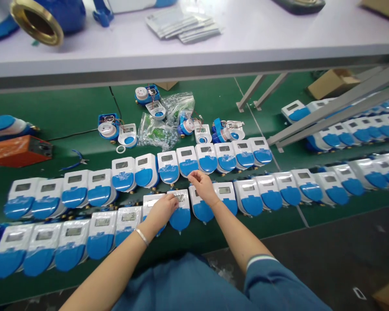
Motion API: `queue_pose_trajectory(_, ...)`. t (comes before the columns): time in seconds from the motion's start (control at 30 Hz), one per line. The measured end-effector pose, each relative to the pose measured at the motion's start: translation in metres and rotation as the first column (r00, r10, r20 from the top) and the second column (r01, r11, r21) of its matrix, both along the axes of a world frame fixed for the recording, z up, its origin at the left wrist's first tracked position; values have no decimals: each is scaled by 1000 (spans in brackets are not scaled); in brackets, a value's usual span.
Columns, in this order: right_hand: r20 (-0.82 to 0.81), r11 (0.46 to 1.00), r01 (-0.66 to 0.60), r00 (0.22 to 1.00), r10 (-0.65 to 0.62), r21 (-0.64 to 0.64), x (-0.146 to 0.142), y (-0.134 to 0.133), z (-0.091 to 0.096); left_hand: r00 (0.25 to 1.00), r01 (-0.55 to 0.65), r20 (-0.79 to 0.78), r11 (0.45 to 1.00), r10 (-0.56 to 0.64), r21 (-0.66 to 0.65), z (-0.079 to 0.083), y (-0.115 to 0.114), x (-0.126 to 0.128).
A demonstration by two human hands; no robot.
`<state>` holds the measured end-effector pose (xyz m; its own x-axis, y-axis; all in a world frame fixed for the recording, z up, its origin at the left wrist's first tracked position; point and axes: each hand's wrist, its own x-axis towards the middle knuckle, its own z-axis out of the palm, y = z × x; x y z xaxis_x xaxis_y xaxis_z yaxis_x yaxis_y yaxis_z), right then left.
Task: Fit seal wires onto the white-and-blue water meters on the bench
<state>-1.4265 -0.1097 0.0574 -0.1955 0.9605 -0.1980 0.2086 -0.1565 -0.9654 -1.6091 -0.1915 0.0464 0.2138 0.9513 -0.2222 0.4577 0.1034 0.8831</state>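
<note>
White water meters with blue flip covers stand in two rows before me. My left hand [162, 210], its fingers bent together, rests at the upper left edge of a front-row water meter [180, 218]. Whether anything is between those fingertips is hidden. My right hand [201, 186] is raised over another front-row water meter [202, 211] and partly covers its display. Its thumb and index finger are pinched close to a back-row water meter [187, 160]; anything they hold is too small to make out.
Opened meters [108, 128] with wires showing lie behind the rows, beside clear plastic bags [160, 131]. Blue-handled pliers [75, 160] and an orange box [17, 149] are at left. A white shelf [246, 30] spans overhead; metal legs [298, 119] slant down at right.
</note>
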Motion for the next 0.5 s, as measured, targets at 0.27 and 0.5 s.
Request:
queue_pose_trajectory(0.27,34,998,-35,999,33,59,-11,43,6,969,-247,-31,961,245,-121,31,28,-6)
queue_pose_trajectory(0.5,283,965,-24,958,-53,262,-36,125,3,713,-701,-203,689,672,-182,90,-68,-119)
